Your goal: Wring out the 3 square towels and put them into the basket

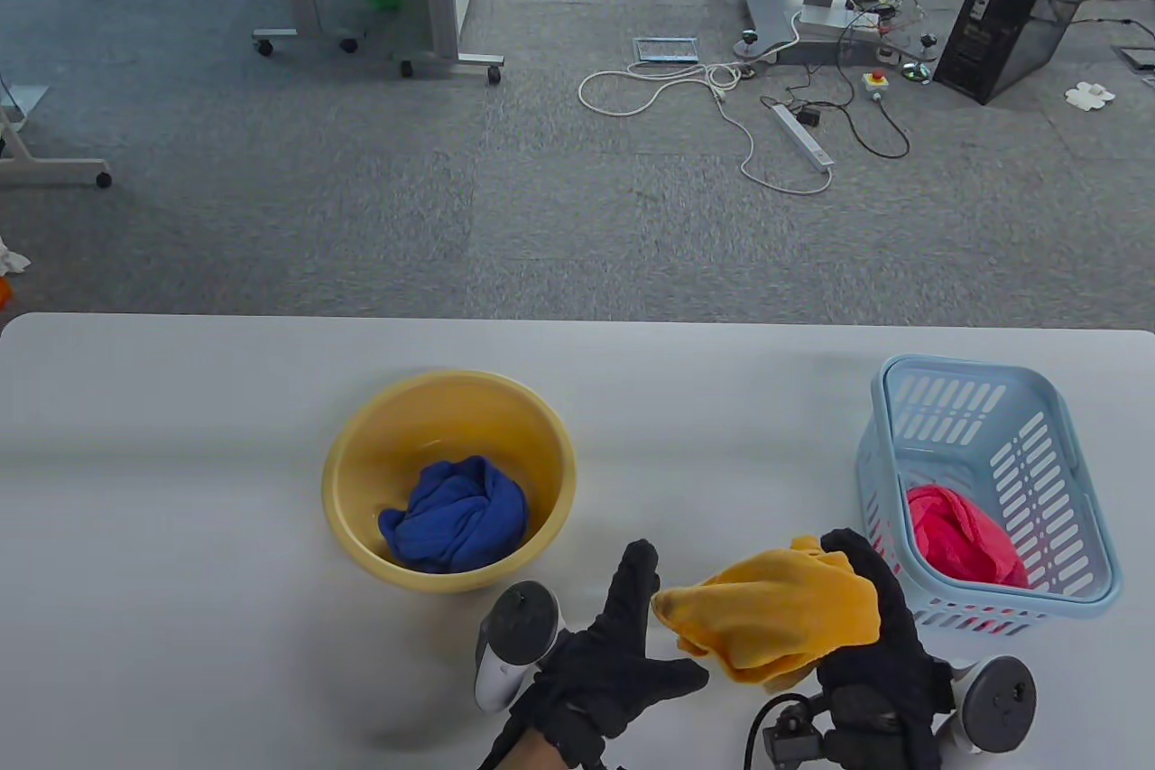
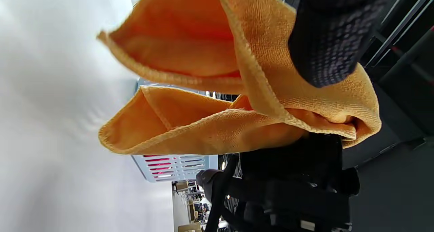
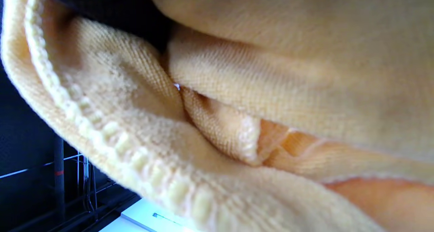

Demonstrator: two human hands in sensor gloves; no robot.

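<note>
We hold the crumpled orange terry towel [image 1: 776,621] above the white table [image 1: 180,490], just beside the pale blue slotted plastic basket [image 1: 1065,481], our right hand [image 1: 871,626] curled round it, our left hand [image 1: 614,662] spread and empty. Loose folds could snag the basket's rim and spill out. A pink towel [image 1: 961,535] lies inside; a blue towel [image 1: 456,517] waits in the yellow plastic basin [image 1: 352,463].

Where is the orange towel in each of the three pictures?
Table view: the orange towel is at the bottom, right of centre, gripped by the right hand.
Left wrist view: it fills the upper middle, above the white table.
Right wrist view: it fills nearly the whole picture, very close and blurry.
Shared landmark: the light blue basket, seen behind the towel in the left wrist view.
</note>
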